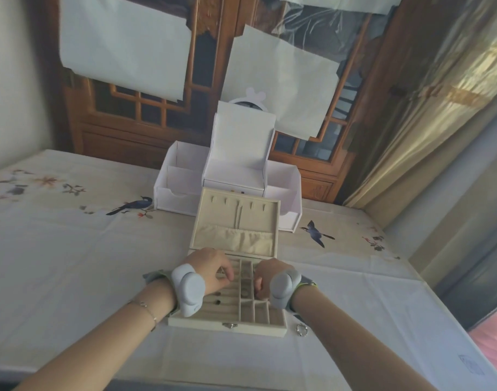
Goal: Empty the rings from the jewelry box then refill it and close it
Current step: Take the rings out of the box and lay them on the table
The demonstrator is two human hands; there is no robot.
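Jewelry box (227, 324), lid up, near the table's (72, 263) front edge: both hands (left hand (210, 270), right hand (265, 277)) curled over its compartments, grip contents unclear; one ring (301, 330) out, several remaining.

Both bare forearms reach forward from the near edge, converging toward the middle, each wrist strapped with a rounded pale grey sensor pod. The left hand (210, 268) has its knuckles up and its fingers curled downward, fingertips pinched together. The right hand (265, 279) is likewise curled, fingers tucked under.
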